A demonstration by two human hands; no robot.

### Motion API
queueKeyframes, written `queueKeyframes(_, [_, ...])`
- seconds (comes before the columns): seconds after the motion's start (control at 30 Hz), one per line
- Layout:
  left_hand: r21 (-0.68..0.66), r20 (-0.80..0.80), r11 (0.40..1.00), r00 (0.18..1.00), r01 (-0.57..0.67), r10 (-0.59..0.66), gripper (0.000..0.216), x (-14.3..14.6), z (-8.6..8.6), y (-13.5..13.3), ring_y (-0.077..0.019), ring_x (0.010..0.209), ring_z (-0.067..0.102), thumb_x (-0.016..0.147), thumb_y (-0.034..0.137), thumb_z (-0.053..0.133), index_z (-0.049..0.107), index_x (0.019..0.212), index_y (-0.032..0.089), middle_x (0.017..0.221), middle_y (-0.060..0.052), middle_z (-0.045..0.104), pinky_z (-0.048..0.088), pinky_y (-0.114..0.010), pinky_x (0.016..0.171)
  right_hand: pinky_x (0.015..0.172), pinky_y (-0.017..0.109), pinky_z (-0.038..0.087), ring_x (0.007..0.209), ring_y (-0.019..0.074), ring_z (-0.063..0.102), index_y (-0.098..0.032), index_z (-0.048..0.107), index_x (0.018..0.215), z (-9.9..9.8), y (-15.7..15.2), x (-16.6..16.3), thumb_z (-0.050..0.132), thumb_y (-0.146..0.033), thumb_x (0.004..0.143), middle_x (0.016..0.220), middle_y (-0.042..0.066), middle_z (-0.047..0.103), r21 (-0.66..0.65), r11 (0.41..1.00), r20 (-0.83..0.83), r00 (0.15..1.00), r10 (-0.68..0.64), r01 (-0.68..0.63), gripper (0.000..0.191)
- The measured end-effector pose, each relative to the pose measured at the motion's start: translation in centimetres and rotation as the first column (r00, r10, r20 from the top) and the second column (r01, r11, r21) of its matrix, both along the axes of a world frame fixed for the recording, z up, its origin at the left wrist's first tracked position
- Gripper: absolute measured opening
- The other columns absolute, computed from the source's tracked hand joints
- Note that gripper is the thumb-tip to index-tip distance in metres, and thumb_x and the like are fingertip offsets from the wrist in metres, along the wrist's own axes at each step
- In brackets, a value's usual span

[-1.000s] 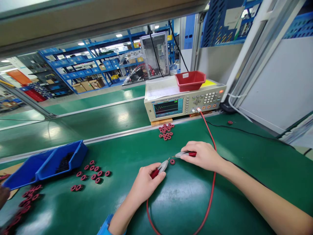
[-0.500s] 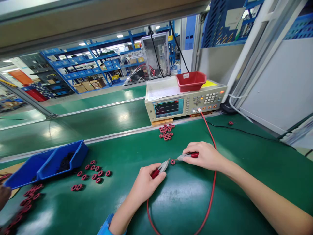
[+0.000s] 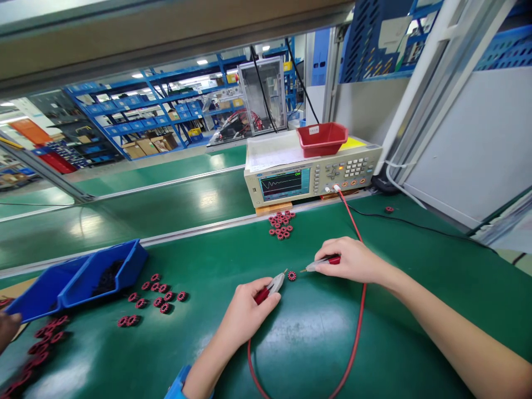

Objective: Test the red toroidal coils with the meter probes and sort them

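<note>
My left hand (image 3: 253, 310) is closed around a red-handled test probe (image 3: 275, 285) with a pale body, its thin tip just left of a small red-and-black toothed stator (image 3: 292, 276) on the green bench. On the other side, my right hand (image 3: 351, 259) grips a second test probe (image 3: 322, 266), whose tip points at the stator with a small gap between. A red cable (image 3: 361, 327) loops between the hands and runs to the front of a bench tester (image 3: 316, 174). Its screen (image 3: 285, 183) shows a wavy trace and a green "OK".
Stators lie in a cluster (image 3: 281, 224) below the tester and in a scattered group (image 3: 158, 293) left. Two blue bins (image 3: 137, 250) stand there, with another person's hand (image 3: 8, 327) at the edge. A red tray (image 3: 322, 138) tops the tester. A black cable (image 3: 419, 225) crosses the right side.
The right probe has drawn back slightly to the right, away from the stator. On the tester's screen, a red "NG" has turned into a green "OK". The view has shifted slightly.
</note>
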State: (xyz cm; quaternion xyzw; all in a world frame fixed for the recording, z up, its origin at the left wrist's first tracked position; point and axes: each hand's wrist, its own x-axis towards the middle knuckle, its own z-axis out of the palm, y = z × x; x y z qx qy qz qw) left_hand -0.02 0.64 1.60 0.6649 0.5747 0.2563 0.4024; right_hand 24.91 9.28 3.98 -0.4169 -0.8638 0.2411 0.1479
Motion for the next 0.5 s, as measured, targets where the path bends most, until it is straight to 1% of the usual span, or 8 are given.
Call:
queueKeyframes(0.2, [-0.008, -0.007, 1.000, 1.000, -0.001, 0.001, 0.023, -0.02, 0.03, 0.03, -0.0101, 0.053, 0.039, 0.083, 0.034, 0.050, 0.062, 0.085, 0.016, 0.061, 0.003, 0.046, 0.033, -0.019, 0.050, 0.060, 0.024, 0.037, 0.071, 0.0157, 0.057, -0.025, 0.071, 0.079, 0.19, -0.03, 0.06, 0.056, -0.047, 0.078, 0.078, 0.000, 0.066, -0.024, 1.000, 0.020, 1.000, 0.000, 0.001, 0.026])
queueKeyframes(0.33, [-0.011, -0.003, 1.000, 1.000, 0.002, -0.002, 0.024, -0.01, 0.07, 0.08, -0.0102, 0.054, 0.039, 0.083, 0.034, 0.050, 0.063, 0.086, 0.015, 0.063, 0.002, 0.048, 0.033, -0.019, 0.050, 0.061, 0.024, 0.037, 0.071, 0.0158, 0.058, -0.025, 0.071, 0.079, 0.23, -0.10, 0.04, 0.056, -0.045, 0.079, 0.079, 0.000, 0.066, -0.022, 1.000, 0.029, 1.000, 0.005, -0.005, 0.025])
queueKeyframes(0.5, [-0.001, -0.003, 1.000, 1.000, -0.004, 0.004, 0.026, 0.04, 0.09, 0.06, -0.0103, 0.053, 0.038, 0.083, 0.035, 0.050, 0.064, 0.091, 0.015, 0.062, 0.003, 0.047, 0.032, -0.019, 0.049, 0.061, 0.025, 0.038, 0.071, 0.0164, 0.058, -0.025, 0.071, 0.080, 0.21, -0.03, 0.06, 0.056, -0.046, 0.079, 0.079, 0.001, 0.066, -0.015, 1.000, 0.021, 1.000, -0.001, 0.001, 0.026])
